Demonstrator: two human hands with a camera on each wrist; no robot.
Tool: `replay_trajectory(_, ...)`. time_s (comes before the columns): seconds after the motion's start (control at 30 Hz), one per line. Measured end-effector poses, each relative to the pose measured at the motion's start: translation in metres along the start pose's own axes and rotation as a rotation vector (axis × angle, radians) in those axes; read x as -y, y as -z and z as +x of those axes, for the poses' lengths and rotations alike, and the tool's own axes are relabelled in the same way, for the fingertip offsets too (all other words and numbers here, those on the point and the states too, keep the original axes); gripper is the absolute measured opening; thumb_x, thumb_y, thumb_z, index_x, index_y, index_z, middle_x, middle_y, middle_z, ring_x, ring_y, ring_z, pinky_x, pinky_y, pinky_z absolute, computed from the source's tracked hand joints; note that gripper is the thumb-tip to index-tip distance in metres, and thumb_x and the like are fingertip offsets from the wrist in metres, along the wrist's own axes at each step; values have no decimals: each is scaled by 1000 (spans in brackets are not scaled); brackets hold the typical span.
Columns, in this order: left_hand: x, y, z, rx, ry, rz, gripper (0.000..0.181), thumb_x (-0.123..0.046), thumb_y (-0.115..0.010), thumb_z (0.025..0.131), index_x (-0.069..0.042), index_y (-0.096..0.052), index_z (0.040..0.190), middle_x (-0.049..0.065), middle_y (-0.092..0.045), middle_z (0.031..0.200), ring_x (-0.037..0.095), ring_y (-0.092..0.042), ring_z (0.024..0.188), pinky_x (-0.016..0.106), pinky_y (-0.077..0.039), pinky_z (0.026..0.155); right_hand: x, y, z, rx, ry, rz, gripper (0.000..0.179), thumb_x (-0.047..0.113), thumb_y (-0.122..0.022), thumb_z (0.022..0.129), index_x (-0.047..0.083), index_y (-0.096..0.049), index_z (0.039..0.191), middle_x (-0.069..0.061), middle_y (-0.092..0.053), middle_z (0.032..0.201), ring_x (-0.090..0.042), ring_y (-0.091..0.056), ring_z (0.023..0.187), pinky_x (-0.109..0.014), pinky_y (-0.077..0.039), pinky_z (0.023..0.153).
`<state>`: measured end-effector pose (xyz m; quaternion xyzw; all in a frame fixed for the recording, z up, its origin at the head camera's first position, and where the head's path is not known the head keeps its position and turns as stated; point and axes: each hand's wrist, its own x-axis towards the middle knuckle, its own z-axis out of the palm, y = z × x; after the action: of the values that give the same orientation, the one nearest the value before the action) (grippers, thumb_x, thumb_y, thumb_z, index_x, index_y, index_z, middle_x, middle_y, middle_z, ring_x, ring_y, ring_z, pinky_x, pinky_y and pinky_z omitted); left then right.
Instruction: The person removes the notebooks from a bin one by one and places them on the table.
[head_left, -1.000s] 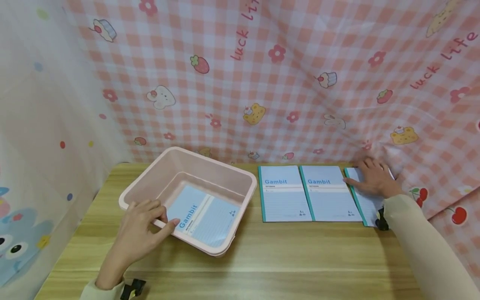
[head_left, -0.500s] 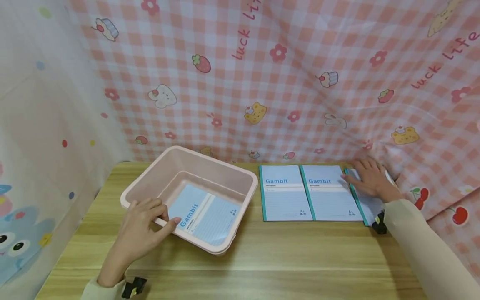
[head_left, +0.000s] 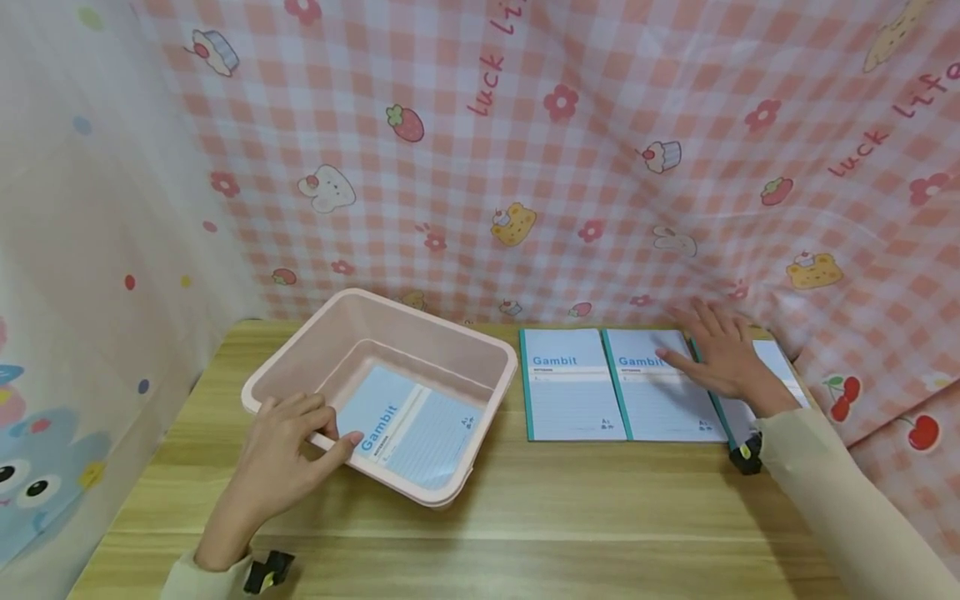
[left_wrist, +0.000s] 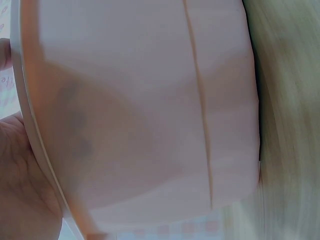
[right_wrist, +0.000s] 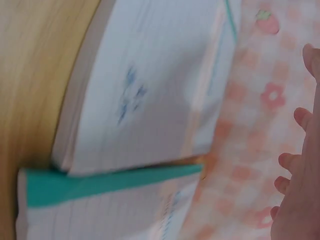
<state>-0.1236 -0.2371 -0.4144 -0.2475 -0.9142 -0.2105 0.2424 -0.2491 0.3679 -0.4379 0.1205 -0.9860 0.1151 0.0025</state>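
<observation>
The near rim of a pale pink, rounded-rectangular plastic basin point(head_left: 420, 342) is gripped by a bare left hand point(head_left: 288, 462), its fingers curled over the edge. Inside, a light blue paper notebook marked "Gambit" point(head_left: 416, 429) is laid flat and slantwise. To the basin's right, three matching teal-spined notebooks are lined up: the left notebook point(head_left: 573, 387), the middle notebook point(head_left: 663, 400) and the right notebook point(head_left: 738, 419), set nearly edge to edge. The right notebook is partly covered from view by a right hand point(head_left: 723, 358), held above with fingers spread. Only a narrow gap is left between basin and row. The wooden surface point(head_left: 487, 533) is bounded behind by pink-and-white checked cloth point(head_left: 450, 167); broad room is left along the front.
</observation>
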Motion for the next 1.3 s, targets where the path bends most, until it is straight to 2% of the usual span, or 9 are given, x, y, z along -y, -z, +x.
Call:
replay_trajectory(0.2,0,0,0,2,6,0,39,-32,-82,80,-34,-46,64,-21,-44,70,2,-38,71,27,-20,74,23,4,-1,-21,33,21,84,62,-52,99,15,-24,163,-22,-3,172,-49,1,157,-74,2,117)
replay_trajectory(0.5,1,-1,1,-11,-9,-7,38,-33,-81,80,-34,-46,64,-20,-45,71,2,-40,70,27,-21,74,59,16,-1,-60,94,1,85,60,-59,96,31,-19,164,-12,0,174,-42,2,159,-72,1,119)
replay_trajectory(0.73,1,-2,1,-15,-13,-2,39,-33,-81,80,-34,-46,64,-20,-44,70,3,-39,70,27,-22,74,86,20,1,-96,169,-1,84,58,-61,96,30,-21,164,-7,1,174,-38,2,160,-69,0,121)
replay_trajectory(1.07,1,0,0,-5,1,-2,39,-33,-81,80,-34,-46,64,-20,-44,70,2,-39,70,27,-21,74,125,25,9,-113,242,24,88,59,-60,96,33,-12,165,0,7,174,-35,6,161,-66,3,123)
replay_trajectory(1.3,1,0,1,-14,-7,-8,38,-33,-80,80,-33,-46,64,-20,-44,70,2,-39,69,27,-21,74,151,28,14,-127,301,27,91,62,-61,94,32,-13,165,1,12,173,-32,8,161,-65,4,124)
